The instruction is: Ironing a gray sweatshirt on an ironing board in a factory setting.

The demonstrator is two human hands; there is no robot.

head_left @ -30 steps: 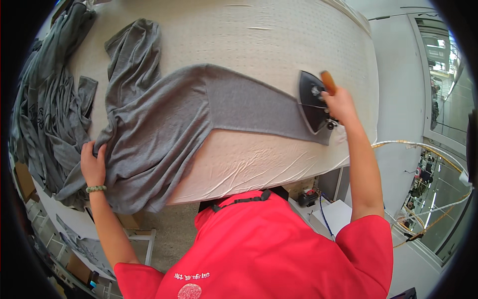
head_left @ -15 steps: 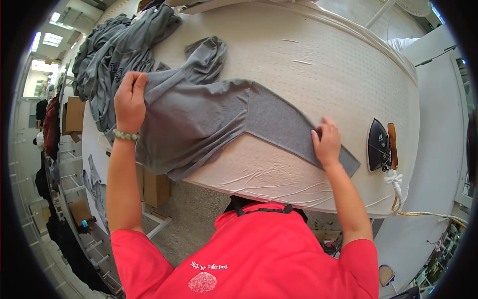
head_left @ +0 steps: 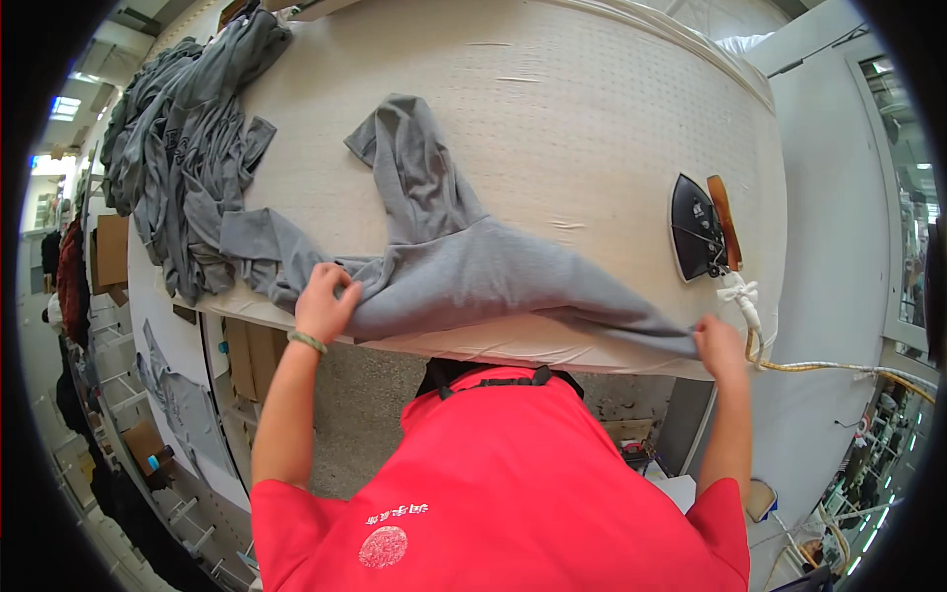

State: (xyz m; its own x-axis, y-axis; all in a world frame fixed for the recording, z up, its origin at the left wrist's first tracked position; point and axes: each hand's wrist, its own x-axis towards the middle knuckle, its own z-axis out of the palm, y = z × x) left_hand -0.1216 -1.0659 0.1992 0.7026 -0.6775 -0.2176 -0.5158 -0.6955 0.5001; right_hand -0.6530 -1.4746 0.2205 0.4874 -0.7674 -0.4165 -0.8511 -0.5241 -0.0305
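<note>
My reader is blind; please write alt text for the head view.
A person's left hand and right hand hold a grey garment between them at a pale table, with an iron at right and heaped grey clothing at left.

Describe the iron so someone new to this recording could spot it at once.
Start with the big cream-covered table and go to its right end. There, just beyond the person's right hand, sits the iron, its pointed tip facing away from the person. Unlike the soft gray garment nearby, it is black and rigid, with a brown handle.
</note>
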